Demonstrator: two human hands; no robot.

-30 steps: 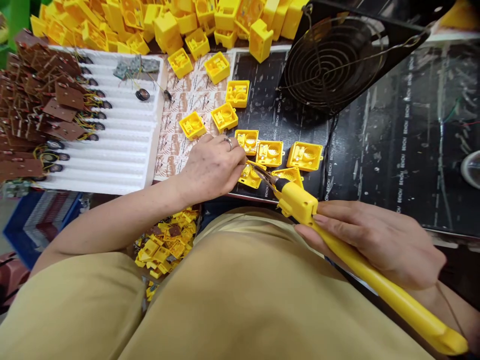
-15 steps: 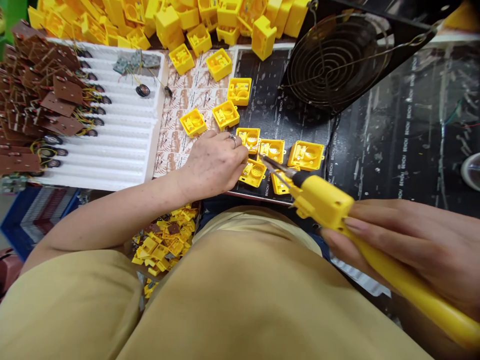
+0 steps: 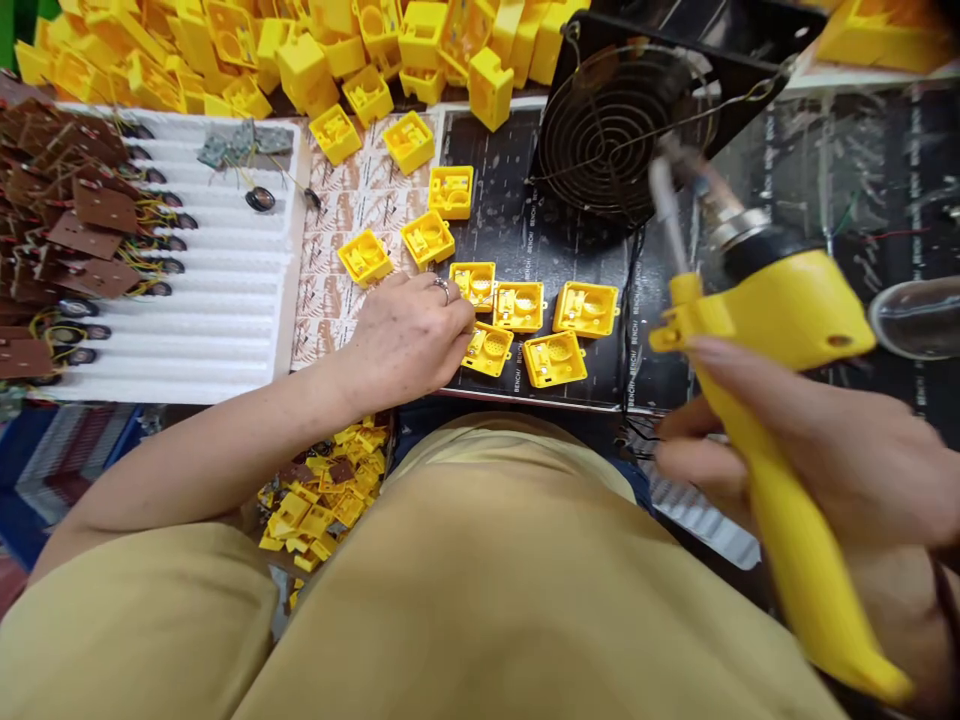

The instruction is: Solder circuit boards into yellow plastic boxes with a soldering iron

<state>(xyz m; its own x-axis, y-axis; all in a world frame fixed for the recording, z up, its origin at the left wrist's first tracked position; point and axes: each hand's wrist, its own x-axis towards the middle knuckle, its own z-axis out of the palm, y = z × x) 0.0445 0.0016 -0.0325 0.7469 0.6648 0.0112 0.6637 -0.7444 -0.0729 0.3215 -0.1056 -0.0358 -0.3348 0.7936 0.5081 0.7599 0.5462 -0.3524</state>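
Gripping the yellow soldering iron (image 3: 787, 310), the right hand (image 3: 840, 460) holds it raised; its end is blurred against the fan (image 3: 611, 145), so whether they touch I cannot tell. The left hand (image 3: 416, 335) curls over part of an open yellow case (image 3: 491, 350) on the bench (image 3: 604, 366); its fingertips hide whether that grip is closed. A low sweep, if the iron is hot, could scorch plastic or fingers. A bump could tip cases over the near front edge; room shows just right of them.
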